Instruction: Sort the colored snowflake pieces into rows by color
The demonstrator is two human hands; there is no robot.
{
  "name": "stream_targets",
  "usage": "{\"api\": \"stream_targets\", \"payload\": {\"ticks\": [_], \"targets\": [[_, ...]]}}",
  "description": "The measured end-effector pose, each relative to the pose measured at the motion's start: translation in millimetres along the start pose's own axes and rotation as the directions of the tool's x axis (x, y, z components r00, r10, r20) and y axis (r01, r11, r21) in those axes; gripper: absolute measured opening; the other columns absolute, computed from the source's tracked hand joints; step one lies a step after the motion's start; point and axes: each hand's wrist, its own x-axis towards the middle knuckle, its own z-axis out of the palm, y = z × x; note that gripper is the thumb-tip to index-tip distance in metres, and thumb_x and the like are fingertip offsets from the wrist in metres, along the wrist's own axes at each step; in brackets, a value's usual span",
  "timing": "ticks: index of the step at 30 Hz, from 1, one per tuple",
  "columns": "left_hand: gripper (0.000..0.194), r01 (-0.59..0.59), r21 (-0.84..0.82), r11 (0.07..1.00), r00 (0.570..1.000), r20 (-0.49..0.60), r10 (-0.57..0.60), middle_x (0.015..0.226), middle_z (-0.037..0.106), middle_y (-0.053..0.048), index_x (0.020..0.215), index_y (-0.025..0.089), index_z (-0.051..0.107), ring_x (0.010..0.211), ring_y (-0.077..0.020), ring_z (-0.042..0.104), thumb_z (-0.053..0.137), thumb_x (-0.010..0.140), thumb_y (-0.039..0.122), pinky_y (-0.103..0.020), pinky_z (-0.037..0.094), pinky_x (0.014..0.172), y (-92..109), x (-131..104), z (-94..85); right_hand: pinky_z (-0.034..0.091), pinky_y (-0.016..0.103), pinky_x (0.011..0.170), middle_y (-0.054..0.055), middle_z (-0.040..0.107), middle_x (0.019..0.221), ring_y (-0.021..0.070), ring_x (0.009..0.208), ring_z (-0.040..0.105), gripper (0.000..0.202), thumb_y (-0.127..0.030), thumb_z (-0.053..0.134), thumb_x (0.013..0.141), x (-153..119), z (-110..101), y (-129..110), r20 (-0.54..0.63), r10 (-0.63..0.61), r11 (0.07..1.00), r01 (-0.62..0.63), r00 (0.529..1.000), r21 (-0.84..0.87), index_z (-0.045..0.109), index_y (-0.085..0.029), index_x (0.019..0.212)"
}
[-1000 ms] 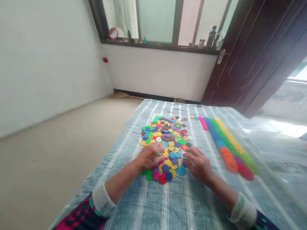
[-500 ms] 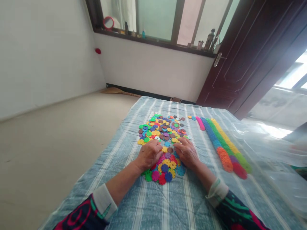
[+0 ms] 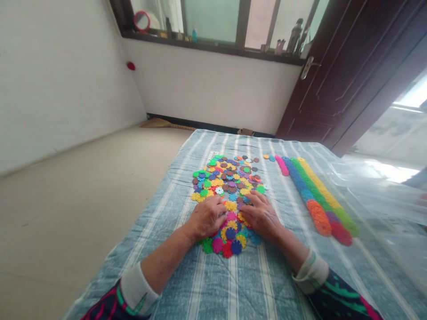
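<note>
Flower-shaped plastic discs in many colours lie in a loose heap on the striped cloth. My left hand rests on the heap's left side, fingers bent and thumb apart, touching discs. Across from it, my right hand lies on the right side with its fingers spread over yellow and blue discs. I see nothing gripped in either hand, though the discs under the palms are hidden. A band of discs, with a dark blue disc among them, runs between the hands toward me.
To the right, discs overlap in long rows by colour: a blue row, a green row and a yellow row. A short pink row lies beside them. Clear plastic, blurred, is at the right edge. A door stands behind.
My right hand's fingers have spread further apart over the discs. My left hand stays nearly in place, its thumb showing more clearly. The view has tilted slightly.
</note>
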Motion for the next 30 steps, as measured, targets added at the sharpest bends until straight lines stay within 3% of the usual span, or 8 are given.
{"api": "stream_targets", "payload": {"ticks": [6,12,20,26,30], "targets": [[0.017,-0.029,-0.036,0.999,0.999,0.014,0.030,0.089,0.058,-0.007,0.080,0.017,0.068,0.085,-0.0182,0.056,0.055,0.083,0.027,-0.029,0.046,0.075,-1,-2,-1.5,0.041,0.046,0.098,0.008,0.060,0.118,0.0286,0.122,0.045,0.015,-0.027,0.057,0.088,3,0,-15,0.061,-0.084,0.996,0.082,0.995,0.036,0.072,-0.025,0.093],[0.016,-0.042,-0.068,0.997,0.998,0.040,0.044,0.089,0.058,-0.006,0.076,0.017,0.068,0.085,-0.0175,0.055,0.056,0.082,0.025,-0.029,0.045,0.077,0,-3,-6.8,0.041,0.047,0.099,0.009,0.059,0.119,0.0289,0.125,0.042,0.015,-0.024,0.058,0.088,7,4,-18,0.059,-0.058,0.998,0.057,0.997,0.023,0.071,-0.025,0.096],[0.010,-0.041,-0.151,0.988,0.993,0.107,0.057,0.094,0.059,-0.005,0.083,0.018,0.067,0.090,-0.0183,0.054,0.061,0.076,0.022,-0.029,0.045,0.081,-1,-4,-11.5,0.041,0.048,0.099,0.012,0.056,0.124,0.0307,0.129,0.039,0.017,-0.025,0.055,0.090,12,7,-21,0.164,-0.086,0.996,0.078,0.983,0.050,0.070,-0.024,0.098],[0.003,0.035,-0.185,0.982,0.994,0.109,-0.015,0.081,0.055,-0.001,0.072,0.017,0.058,0.077,-0.0154,0.052,0.060,0.071,0.015,-0.026,0.042,0.069,4,-3,-13.1,0.039,0.048,0.102,0.011,0.059,0.120,0.0282,0.126,0.042,0.011,-0.018,0.062,0.082,11,10,-14,0.074,-0.065,0.984,0.051,0.995,0.171,0.066,-0.020,0.091],[0.009,0.066,-0.290,0.955,0.994,0.099,-0.038,0.070,0.051,0.003,0.065,0.017,0.053,0.067,-0.0118,0.049,0.060,0.069,0.012,-0.022,0.038,0.062,4,-3,-13.9,0.045,0.041,0.095,0.008,0.066,0.101,0.0234,0.108,0.055,0.006,-0.015,0.060,0.079,13,8,-7,-0.043,-0.022,0.959,0.034,0.999,0.282,0.064,-0.020,0.080]]}}
